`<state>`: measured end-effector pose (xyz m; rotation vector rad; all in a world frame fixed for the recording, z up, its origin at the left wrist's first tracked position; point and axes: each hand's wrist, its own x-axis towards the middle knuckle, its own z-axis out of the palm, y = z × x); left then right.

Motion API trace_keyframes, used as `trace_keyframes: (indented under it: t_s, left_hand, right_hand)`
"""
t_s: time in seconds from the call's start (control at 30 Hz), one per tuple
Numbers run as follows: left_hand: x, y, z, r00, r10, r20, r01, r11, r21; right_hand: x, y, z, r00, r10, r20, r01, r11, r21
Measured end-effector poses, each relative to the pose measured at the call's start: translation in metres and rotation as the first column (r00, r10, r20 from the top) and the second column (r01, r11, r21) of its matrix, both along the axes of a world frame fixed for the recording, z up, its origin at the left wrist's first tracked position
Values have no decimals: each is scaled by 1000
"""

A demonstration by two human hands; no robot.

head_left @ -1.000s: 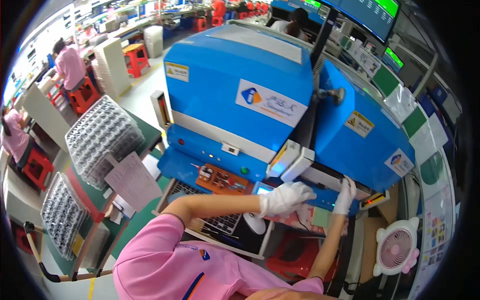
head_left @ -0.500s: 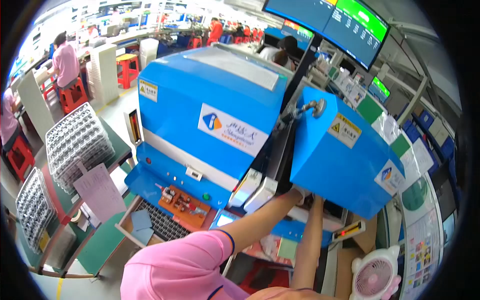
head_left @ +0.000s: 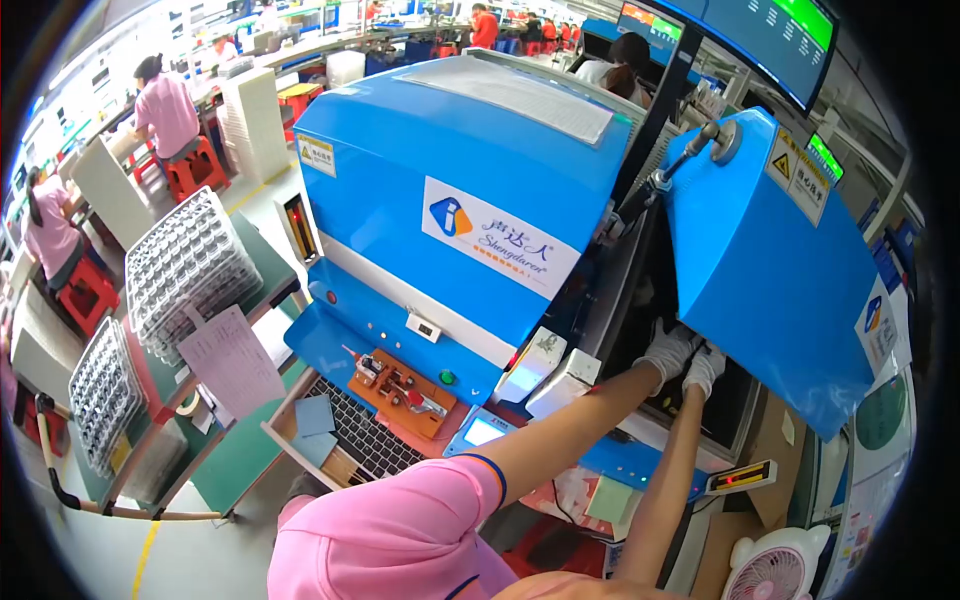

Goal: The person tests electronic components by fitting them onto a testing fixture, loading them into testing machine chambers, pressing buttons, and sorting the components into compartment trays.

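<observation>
Standing to the left of the left hand (head_left: 668,353) and right hand (head_left: 704,368), a closed blue machine (head_left: 390,180) with a Shengdaren label is the largest thing near them. An opened blue machine (head_left: 620,462) lies directly around the hands, both of which reach over its front edge into the dark interior. Its raised lid (head_left: 775,270) tilts above and to the right of them, close to the fingers. Beyond the hands, higher up, hangs a monitor (head_left: 755,40) with a green panel. Far to their left sit stacked clear trays (head_left: 190,265). Nearer, below and to the left of the hands, are a keyboard (head_left: 375,435) and, just above it, an orange fixture (head_left: 400,392). A pink-and-white fan (head_left: 775,577) stands below and to the right of them. The hands, in white gloves, are side by side, almost touching, the left slightly farther in; their fingertips are hidden in shadow, so whether they are closed on anything cannot be told. Below the right hand is a slim sensor bar (head_left: 740,478).
</observation>
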<state>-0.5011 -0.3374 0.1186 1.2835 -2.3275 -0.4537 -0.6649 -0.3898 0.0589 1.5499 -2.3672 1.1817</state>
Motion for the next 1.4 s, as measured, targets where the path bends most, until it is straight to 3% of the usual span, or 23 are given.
trace_keyframes:
  t_s: [0.1,0.17,0.3,0.37,0.4,0.43,0.5,0.53,0.63,0.67,0.77,0.83,0.87,0.9,0.93,0.97,1.0,1.03,1.17,1.2,1.23,1.3,1.4]
  left_hand:
    - [-11,-15,-11,999,-34,-28,32,998,-54]
    - [-20,-26,-24,986,-32,-162,20,997,-76]
    - [-22,-32,-31,895,55,-442,-49,999,24]
    - [-16,-23,-20,558,73,-827,-6,996,85]
    - [-10,-7,-3,551,78,-831,-17,996,82]
    - [-4,12,11,400,-41,-916,27,999,-33]
    - [18,55,34,240,-170,-956,42,986,-164]
    - [24,77,36,238,-209,-948,-15,976,-219]
    - [45,122,9,353,-421,-836,-47,884,-466]
    - [58,133,-7,411,-495,-766,154,865,-477]
    - [115,180,-34,540,-590,-600,549,787,-280]
    - [129,172,-70,629,-725,-279,755,656,-4]
    - [141,179,-75,630,-725,-278,754,657,-5]
    - [157,191,-80,719,-681,-139,669,733,-125]
    - [168,201,-82,798,-602,-14,579,773,-258]
    - [175,206,-79,794,-608,-23,582,770,-262]
    - [181,209,-75,838,-522,160,545,792,-275]
    - [183,211,-73,848,-411,335,509,808,-298]
    - [177,187,-124,861,-341,377,462,835,-298]
    - [176,186,-122,859,-342,380,466,830,-306]
    - [176,186,-121,868,-346,355,449,853,-266]
    - [177,188,-122,884,-353,306,416,893,-174]
    - [167,187,-136,880,-280,384,389,889,-241]
  right_hand:
    - [-17,-13,-20,984,135,116,-92,945,-315]
    - [-8,1,-3,990,124,-60,-135,961,-243]
    - [-8,-1,-4,981,165,-97,-185,946,-264]
    - [-4,7,3,990,67,-123,-88,981,-175]
    - [-3,8,0,990,62,-124,-80,986,-147]
    - [-4,9,-5,991,66,-120,-81,989,-127]
    - [-4,11,-13,990,111,-85,-120,987,-109]
    - [-7,7,-19,988,147,-55,-152,982,-109]
    - [-16,-10,-33,935,331,125,-311,937,-156]
    - [-19,-21,-37,871,428,240,-386,900,-203]
    - [-13,-39,-31,640,559,528,-447,829,-336]
    - [0,-34,-18,511,512,690,-366,856,-365]
    - [9,-27,-12,407,470,783,-309,878,-366]
    - [18,-15,-4,411,467,783,-309,879,-363]
    - [28,1,9,737,406,540,-392,908,-148]
    - [39,18,24,920,351,173,-369,926,84]
    - [49,33,36,919,313,-240,-242,928,282]
    - [59,46,44,920,303,-250,-230,931,282]
    - [73,80,67,926,135,-352,-5,939,345]
    - [52,78,56,937,132,-323,-120,991,57]
    - [39,80,47,945,142,-295,-217,947,-239]
    - [38,134,56,930,61,-363,-228,870,-437]
    - [31,210,22,970,-51,-237,-79,857,-510]
